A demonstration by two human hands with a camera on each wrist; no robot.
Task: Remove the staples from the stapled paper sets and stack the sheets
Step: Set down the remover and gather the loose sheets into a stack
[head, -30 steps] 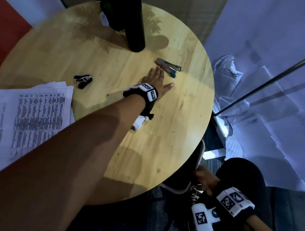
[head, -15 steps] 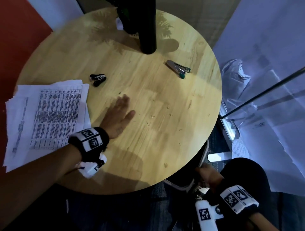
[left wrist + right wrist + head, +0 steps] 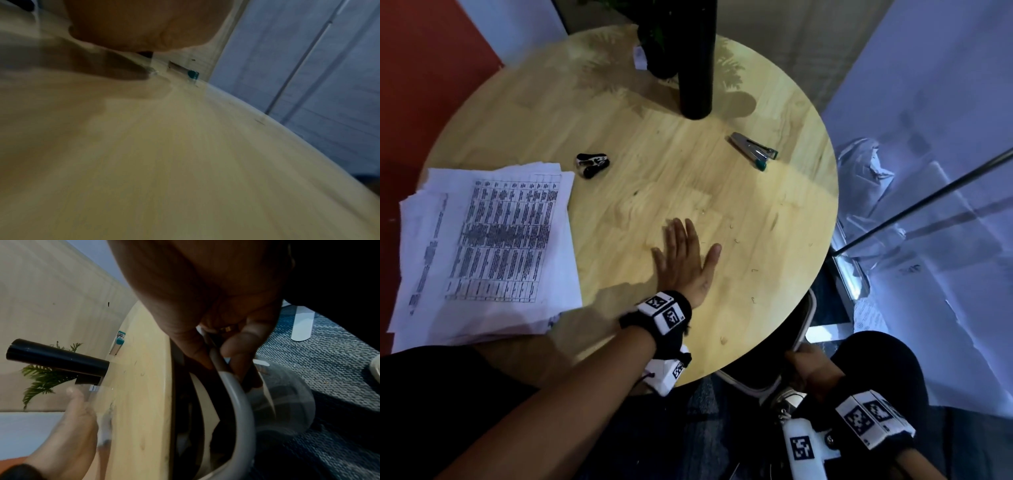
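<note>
A stack of printed sheets (image 3: 486, 246) lies at the left of the round wooden table (image 3: 619, 113). My left hand (image 3: 685, 260) lies flat on the wood near the front middle, fingers straight and together, holding nothing. Loose staples (image 3: 736, 240) are scattered just right of it. A black staple remover (image 3: 592, 165) sits beyond the papers' far corner. Below the table's front right edge my right hand (image 3: 811, 370) grips the grey rim of a bin (image 3: 236, 386), thumb and fingers (image 3: 234, 353) pinching it.
A silver stapler with a green tip (image 3: 753, 150) lies at the far right of the table. A black cylinder (image 3: 695, 61) and a potted plant (image 3: 654, 44) stand at the back. Glass panels and a dark rail (image 3: 928, 202) are to the right.
My left hand drew back from beside the stapler to the near left by the papers, then slid right across the wood to the front middle. My right hand stayed on the bin rim.
</note>
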